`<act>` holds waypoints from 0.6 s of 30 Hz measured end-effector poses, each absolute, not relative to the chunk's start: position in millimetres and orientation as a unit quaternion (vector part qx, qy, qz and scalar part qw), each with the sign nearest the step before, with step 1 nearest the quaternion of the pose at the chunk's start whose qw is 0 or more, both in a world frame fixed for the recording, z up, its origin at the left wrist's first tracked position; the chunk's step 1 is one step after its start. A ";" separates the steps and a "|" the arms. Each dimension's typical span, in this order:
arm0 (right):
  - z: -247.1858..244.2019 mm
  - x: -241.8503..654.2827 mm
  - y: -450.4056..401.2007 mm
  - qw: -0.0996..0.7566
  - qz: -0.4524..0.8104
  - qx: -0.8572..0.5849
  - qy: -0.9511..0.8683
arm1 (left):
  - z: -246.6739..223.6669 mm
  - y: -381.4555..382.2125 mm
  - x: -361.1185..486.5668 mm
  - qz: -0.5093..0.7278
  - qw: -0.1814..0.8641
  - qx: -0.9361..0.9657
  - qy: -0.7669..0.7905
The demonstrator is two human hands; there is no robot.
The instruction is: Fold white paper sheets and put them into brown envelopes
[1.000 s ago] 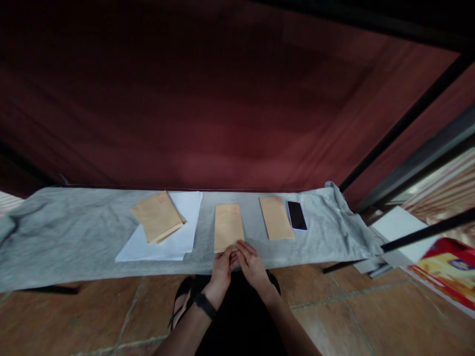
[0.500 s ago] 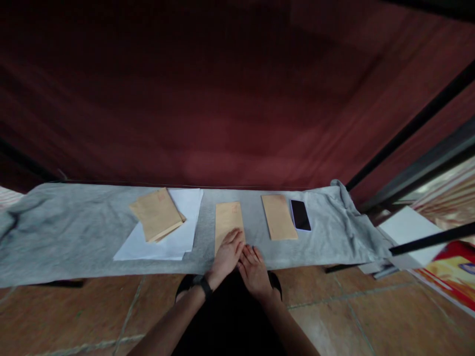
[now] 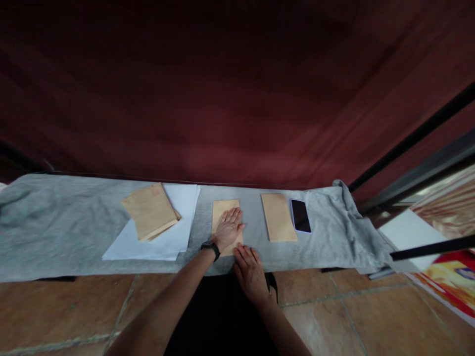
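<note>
A brown paper envelope [image 3: 218, 210] lies upright in front of me on the grey cloth. My left hand [image 3: 228, 228], with a black band on its wrist, rests flat on the middle of it, fingers stretched out, hiding much of its surface. At the envelope's lower right corner, my right hand [image 3: 249, 269] lies with fingers extended, the fingertips touching the corner. To the right is another brown envelope [image 3: 279, 217]. On the left, several brown envelopes [image 3: 152, 210] are piled askew on sheets of white paper [image 3: 185, 207].
A phone [image 3: 301, 216] lies beside the right-hand envelope. Grey cloth [image 3: 74, 222] covers the long narrow surface. A dark red curtain-like sheet [image 3: 222, 123] rises behind it. Black bars [image 3: 430, 248], a white board [image 3: 408, 232] and a colourful printed box [image 3: 452, 277] are at the right.
My left hand has slid up the envelope, away from me, and now lies on its middle. My right hand stays near the lower right corner. The view has shifted slightly.
</note>
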State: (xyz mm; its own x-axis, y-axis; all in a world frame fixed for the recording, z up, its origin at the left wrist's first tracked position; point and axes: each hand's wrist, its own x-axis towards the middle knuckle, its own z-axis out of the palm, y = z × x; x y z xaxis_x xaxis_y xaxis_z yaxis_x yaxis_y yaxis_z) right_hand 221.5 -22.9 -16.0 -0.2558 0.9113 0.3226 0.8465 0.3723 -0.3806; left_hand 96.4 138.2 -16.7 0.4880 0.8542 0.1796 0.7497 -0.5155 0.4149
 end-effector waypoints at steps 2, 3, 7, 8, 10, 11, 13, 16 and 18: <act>-17.0 221.2 -23.2 0.252 0.063 -0.555 -0.790 | -15.5 131.0 91.5 0.189 0.164 0.855 0.454; -17.9 221.1 -23.3 0.253 0.061 -0.554 -0.791 | -14.7 125.5 88.3 0.186 0.173 0.859 0.444; -24.3 220.5 -23.3 0.253 0.061 -0.555 -0.790 | -10.5 94.8 71.9 0.151 0.192 0.878 0.412; -26.3 220.5 -23.2 0.251 0.062 -0.557 -0.789 | -9.2 86.0 67.4 0.145 0.195 0.881 0.406; -30.4 220.7 -23.1 0.248 0.061 -0.559 -0.789 | -6.4 68.8 58.1 0.144 0.202 0.885 0.395; -32.2 221.0 -23.2 0.248 0.059 -0.558 -0.790 | -5.0 60.8 53.4 0.147 0.204 0.886 0.390; -35.2 221.9 -23.7 0.248 0.052 -0.553 -0.794 | -2.3 46.8 44.6 0.155 0.202 0.887 0.384; -37.2 222.7 -25.0 0.241 0.043 -0.551 -0.798 | 0.5 32.1 33.5 0.152 0.189 0.893 0.380; -37.3 222.7 -26.0 0.233 0.038 -0.554 -0.798 | 1.4 25.8 28.0 0.150 0.184 0.894 0.381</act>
